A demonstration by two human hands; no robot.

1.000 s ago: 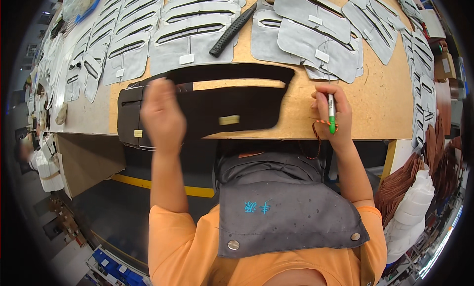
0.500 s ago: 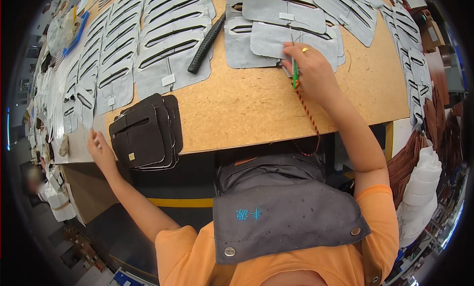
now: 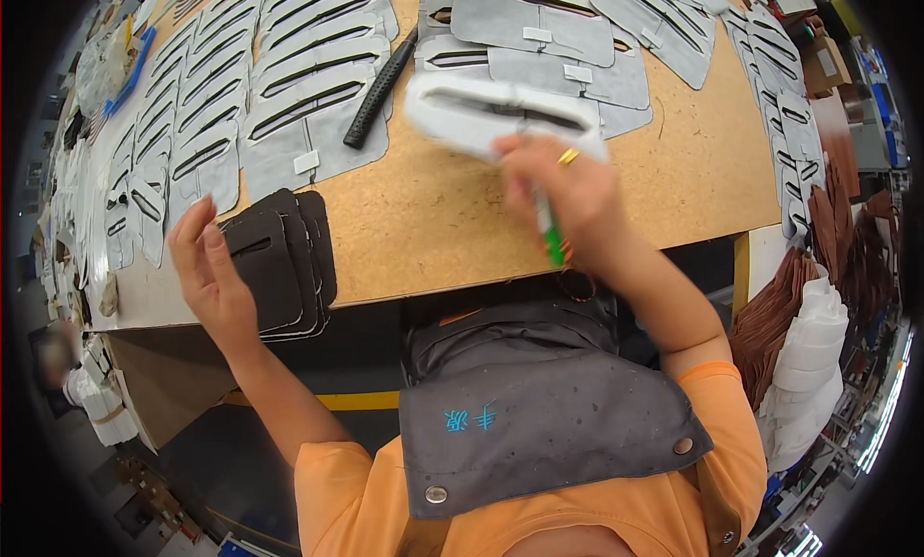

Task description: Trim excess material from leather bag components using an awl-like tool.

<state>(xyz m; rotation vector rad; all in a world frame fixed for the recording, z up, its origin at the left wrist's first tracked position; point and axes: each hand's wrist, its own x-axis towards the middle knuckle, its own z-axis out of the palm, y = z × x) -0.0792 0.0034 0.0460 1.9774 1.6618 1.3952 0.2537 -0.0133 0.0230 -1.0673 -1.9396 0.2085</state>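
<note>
My right hand [image 3: 568, 191] is closed on the near edge of a light grey slotted panel [image 3: 481, 129], blurred and lifted at a tilt over the table. The same hand keeps a slim tool with a green end [image 3: 552, 247], tied to a twisted orange and dark cord; its kind is unclear. Behind the lifted panel, more grey slotted panels [image 3: 626, 81] overlap in a pile. My left hand [image 3: 214, 278] is open, fingers raised and apart, at the left side of a stack of dark brown panels [image 3: 265, 268] by the table's front edge, partly covering it.
A black-handled tool [image 3: 380, 100] lies on the wooden table [image 3: 404, 230] between the pile and rows of overlapping grey panels [image 3: 308, 119]. More grey panels [image 3: 791, 124] line the right edge. Brown material [image 3: 770, 302] and a white bundle [image 3: 813, 374] hang beyond the right corner.
My right hand has taken hold of a grey panel from the pile and moved it left and nearer to me. My left hand has come nearer the brown stack, fingers raised.
</note>
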